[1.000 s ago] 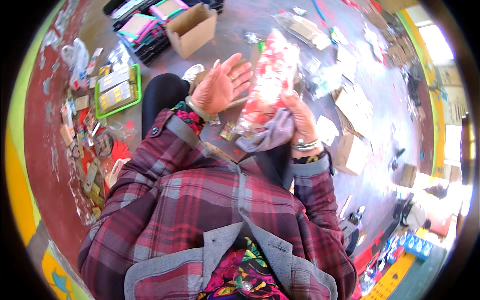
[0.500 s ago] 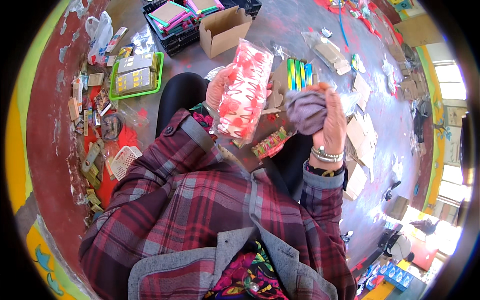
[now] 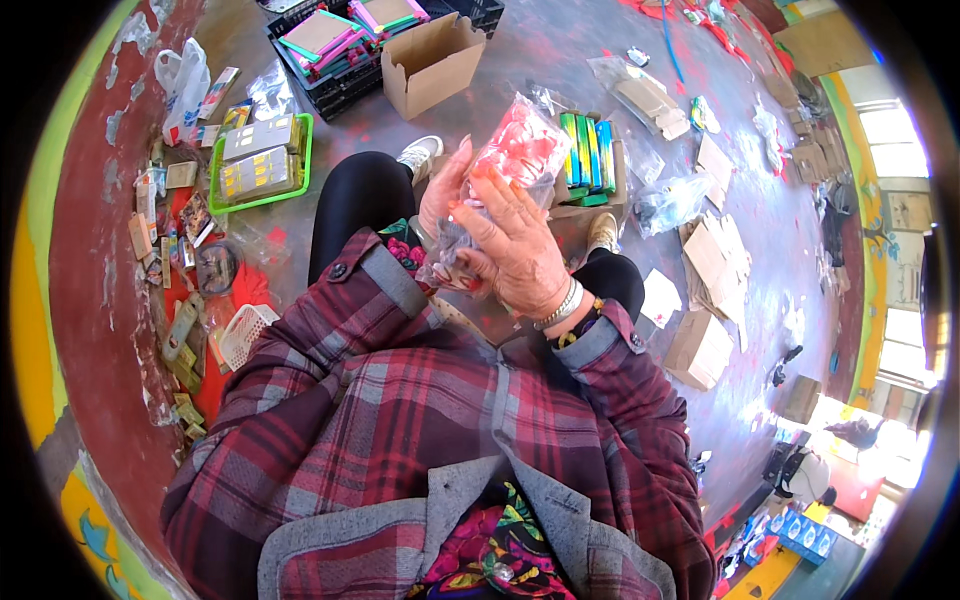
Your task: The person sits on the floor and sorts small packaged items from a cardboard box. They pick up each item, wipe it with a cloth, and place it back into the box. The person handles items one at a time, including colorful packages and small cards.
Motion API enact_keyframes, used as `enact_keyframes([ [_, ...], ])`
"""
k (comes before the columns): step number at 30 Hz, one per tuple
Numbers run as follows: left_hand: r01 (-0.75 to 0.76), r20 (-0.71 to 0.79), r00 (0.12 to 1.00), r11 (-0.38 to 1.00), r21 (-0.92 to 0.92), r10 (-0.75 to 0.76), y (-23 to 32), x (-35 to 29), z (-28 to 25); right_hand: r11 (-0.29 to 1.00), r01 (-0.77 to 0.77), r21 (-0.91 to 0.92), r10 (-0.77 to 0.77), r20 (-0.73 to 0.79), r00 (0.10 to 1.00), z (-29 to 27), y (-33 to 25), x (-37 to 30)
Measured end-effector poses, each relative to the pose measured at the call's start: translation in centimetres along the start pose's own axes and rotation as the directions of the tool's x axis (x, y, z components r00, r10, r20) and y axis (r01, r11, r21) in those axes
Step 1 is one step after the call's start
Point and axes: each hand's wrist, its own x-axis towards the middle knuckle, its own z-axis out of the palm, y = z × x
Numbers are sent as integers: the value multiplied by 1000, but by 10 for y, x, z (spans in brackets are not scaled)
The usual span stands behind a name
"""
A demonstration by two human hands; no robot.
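Observation:
My left hand (image 3: 440, 195) grips a clear plastic package (image 3: 530, 140) with a red and white pattern from its left side, tilted in front of my lap. Across the lower part of the package lies my right hand (image 3: 515, 245), palm down and fingers stretched over it. Greyish-purple cloth (image 3: 457, 243) shows in part beside and under the right fingers, pressed against the plastic; most of it is hidden. Just beyond the hands stands an open carton holding yellow, green and blue slim boxes (image 3: 588, 150).
Ahead are an open brown box (image 3: 432, 75) and a black crate (image 3: 345, 95) of colourful frames. To the left lie a green basket (image 3: 308, 155) with grey packs, a white basket (image 3: 245, 335) and loose clutter by the wall. Flattened cardboard (image 3: 705, 260) and plastic bags lie to the right.
My right hand has moved left with the cloth, from beside the package onto it. The package has tilted and moved slightly right. A colourful packet near my lap is no longer visible.

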Motion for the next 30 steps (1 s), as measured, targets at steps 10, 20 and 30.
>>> enact_keyframes([
  [10, 29, 225, 974, 999, -18, -24, 0, 5, -13, 975, -24, -222, -38, -270, 962, -24, 82, 44],
  [20, -60, -88, 994, 994, 88, 68, 11, 8, -40, 759, -637, 133, 645, -282, 710, -51, 143, 18],
  [30, -276, -144, 868, 701, 658, 476, -9, 16, -20, 234, -687, 688, 682, 387, 620, 19, 71, -18],
])
